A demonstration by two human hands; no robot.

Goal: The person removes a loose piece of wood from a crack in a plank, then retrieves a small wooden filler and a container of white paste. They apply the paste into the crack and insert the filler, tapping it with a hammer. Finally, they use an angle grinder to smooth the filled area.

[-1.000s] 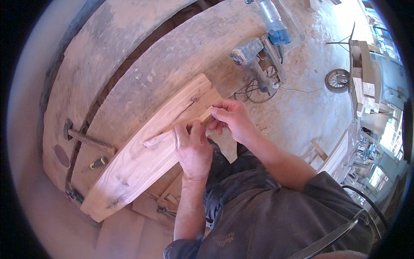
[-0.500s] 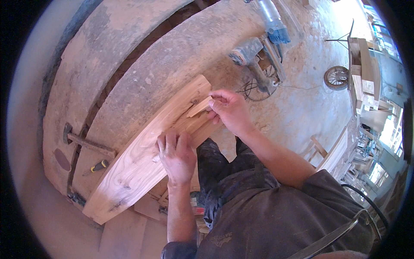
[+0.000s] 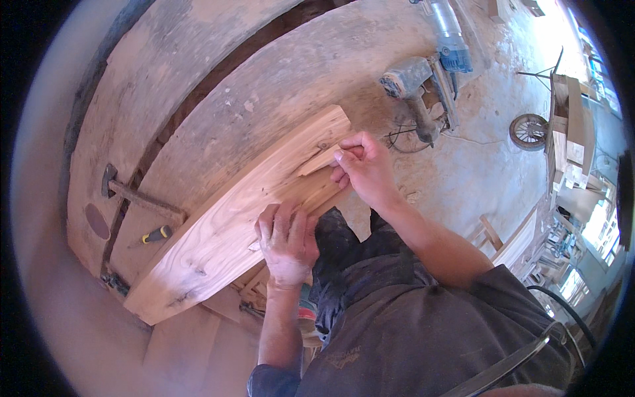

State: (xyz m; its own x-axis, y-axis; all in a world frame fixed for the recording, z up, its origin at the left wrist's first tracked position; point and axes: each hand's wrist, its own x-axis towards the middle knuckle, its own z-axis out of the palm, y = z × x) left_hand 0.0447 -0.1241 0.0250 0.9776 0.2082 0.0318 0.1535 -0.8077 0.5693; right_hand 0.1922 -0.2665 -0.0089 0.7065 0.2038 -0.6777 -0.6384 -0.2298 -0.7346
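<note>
A long pale wooden board (image 3: 231,218) lies slantwise along the near edge of the workbench, with dark knots and grain showing. My right hand (image 3: 370,173) is closed in a pinch on the end of a thin wood strip (image 3: 319,161). That strip lies low over the board's face near its far right end. My left hand (image 3: 288,245) rests on the board's near side, its fingers bent and pressed together. A small whitish bit (image 3: 254,245) pokes out beside these fingers; anything else under them is hidden.
On the worn bench (image 3: 264,86) lie a hammer (image 3: 142,197), a yellow-and-black handled tool (image 3: 157,234) and a brown disc (image 3: 97,221). A nail gun (image 3: 411,89) and a blue-and-silver power tool (image 3: 452,43) sit beyond. A wheeled cart (image 3: 562,126) carries timber at right.
The whole view has shifted, so bench and tools appear farther right. My right hand still pinches the strip over the board; my left hand has slid slightly toward the board's near edge.
</note>
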